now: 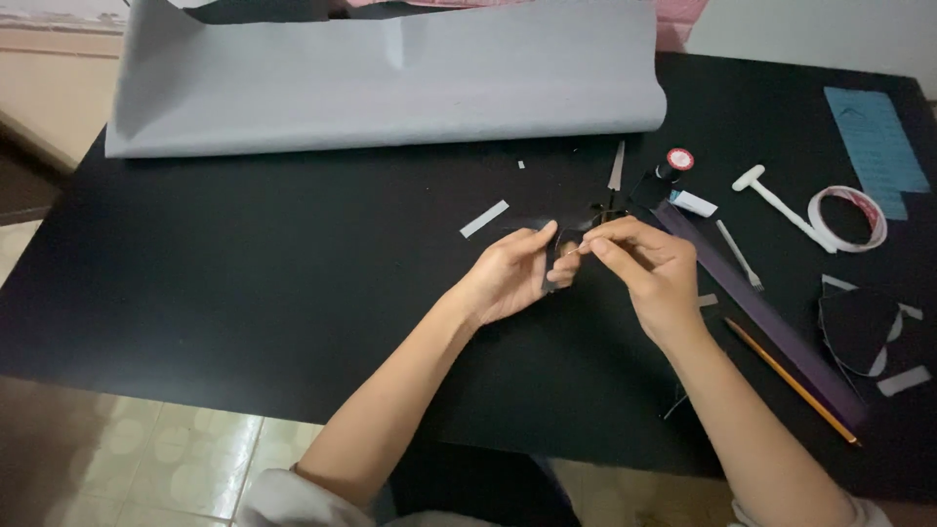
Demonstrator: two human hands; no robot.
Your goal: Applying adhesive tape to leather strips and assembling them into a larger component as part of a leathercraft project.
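Pinching: my left hand (508,278) and right hand (649,268) nip a small black paper piece (564,256) above the matte black table (244,283).
Nearby: curled grey sheet (390,83), flat dark ruler (761,317), slim pencil (791,381), glossy tape ring (847,218).

Left hand (508,275), right hand (646,268): fingertips pinched together, forearms converging.

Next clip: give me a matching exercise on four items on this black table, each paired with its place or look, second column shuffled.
Things:
1. pencil
2. tape roll
3. grey sheet
4. small dark piece

Descriptions:
A. curled at its right end, along the far side of the table
B. pinched between the left hand and the right hand
C. yellow, lying diagonally beside a long dark ruler
D. white ring with red inside, near the right edge

Pairs: 1-C, 2-D, 3-A, 4-B
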